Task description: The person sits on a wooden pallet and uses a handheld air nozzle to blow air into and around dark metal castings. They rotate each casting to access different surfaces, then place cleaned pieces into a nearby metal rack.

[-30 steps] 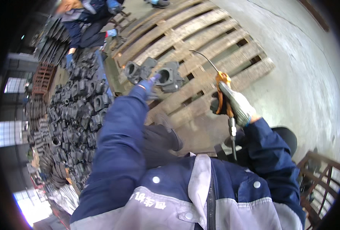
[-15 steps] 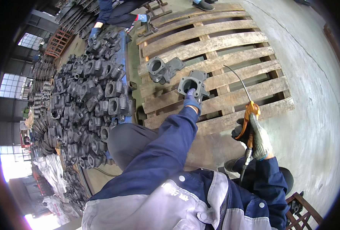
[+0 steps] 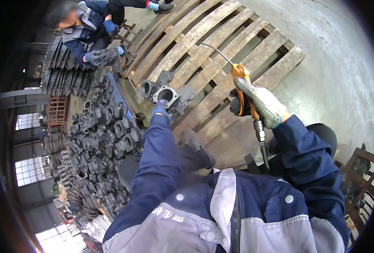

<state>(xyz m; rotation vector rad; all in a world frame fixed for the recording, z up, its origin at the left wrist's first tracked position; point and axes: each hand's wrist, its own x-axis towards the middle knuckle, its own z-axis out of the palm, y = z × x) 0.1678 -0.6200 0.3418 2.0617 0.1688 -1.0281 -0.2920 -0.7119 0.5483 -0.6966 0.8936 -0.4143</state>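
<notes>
My left hand, in a blue glove, grips a dark grey metal casting by the rim of its round flanged opening, the fingers partly inside it. The casting is at the pallet's near left part. Close behind it lies a second grey casting with a round opening; whether the two touch I cannot tell. My right hand, in a white and dark glove, is closed around an orange air blow gun. Its thin bent metal nozzle points over the pallet, and a hose runs down from the handle.
The slatted wooden pallet lies ahead on the concrete floor. A heap of similar castings fills the left side. At the far left a co-worker in blue gloves sits near the heap. A rusty metal frame stands at my right.
The view has turned, bringing more of the co-worker into sight. My left hand has brought its casting closer to the other one. My right hand still holds the blow gun.
</notes>
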